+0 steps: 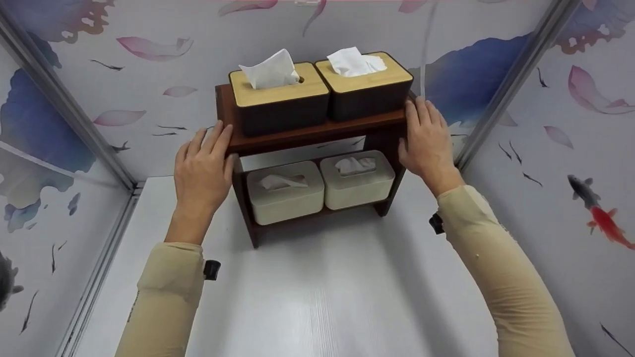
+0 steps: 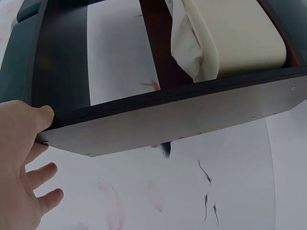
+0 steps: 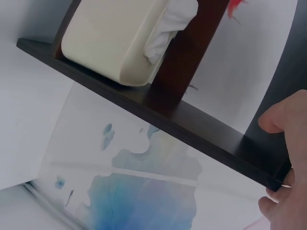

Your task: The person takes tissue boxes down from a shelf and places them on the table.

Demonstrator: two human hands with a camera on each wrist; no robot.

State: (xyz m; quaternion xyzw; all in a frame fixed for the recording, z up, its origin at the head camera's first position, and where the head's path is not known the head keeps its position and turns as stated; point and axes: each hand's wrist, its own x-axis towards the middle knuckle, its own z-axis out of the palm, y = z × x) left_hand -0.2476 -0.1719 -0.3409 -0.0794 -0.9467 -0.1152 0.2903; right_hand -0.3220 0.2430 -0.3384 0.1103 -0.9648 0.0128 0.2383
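Note:
A dark brown wooden two-tier shelf (image 1: 317, 136) stands on a white tabletop, turned slightly. My left hand (image 1: 201, 173) holds its upper left corner; in the left wrist view the thumb (image 2: 44, 118) lies inside the side board (image 2: 168, 112), with fingers spread outside. Opposite, my right hand (image 1: 427, 141) grips the upper right end, its thumb (image 3: 273, 120) inside the board and fingertips around the outside. On top sit two black tissue boxes with light wood lids, one left (image 1: 285, 116), one right (image 1: 371, 103). Two cream tissue boxes, left (image 1: 290, 208) and right (image 1: 361, 192), fill the lower tier.
White panels with painted petals, fish and blue washes enclose the tabletop (image 1: 307, 297) behind (image 1: 163, 22) and at both sides. Metal frame posts run down the left (image 1: 64, 99) and right (image 1: 516, 59) corners.

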